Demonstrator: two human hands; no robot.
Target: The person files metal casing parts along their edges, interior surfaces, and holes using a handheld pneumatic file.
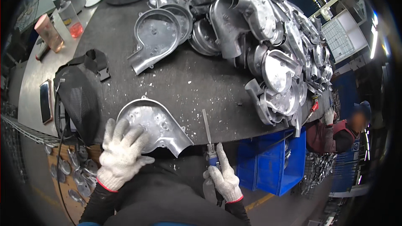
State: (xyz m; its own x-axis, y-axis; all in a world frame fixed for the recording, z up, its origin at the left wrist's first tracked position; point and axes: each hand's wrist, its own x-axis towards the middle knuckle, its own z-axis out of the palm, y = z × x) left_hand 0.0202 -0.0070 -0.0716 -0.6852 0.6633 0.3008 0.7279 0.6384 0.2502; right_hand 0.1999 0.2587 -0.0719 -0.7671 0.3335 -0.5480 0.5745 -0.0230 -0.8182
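A silver cast-metal blower housing (157, 121), round with a spout toward the right, lies at the table's near edge. My left hand (122, 152), in a white knitted glove with a red cuff, rests on the housing's left side with fingers spread. Just right of the spout, my right hand (225, 175), gloved the same way, is closed around a file tool (212, 159) with a blue band. Its thin flat blade (206, 125) points away from me, apart from the housing. The tool's lower end is partly hidden by my hand.
Similar housings (157, 33) lie farther back, with a tall heap (251, 12) at the far right. Blue bins (268, 163) stand below the right edge. A black mesh bag (79, 100) and phone (46, 100) sit left. Metal crumbs dot the dark tabletop (201, 83). A co-worker (339, 134) is at right.
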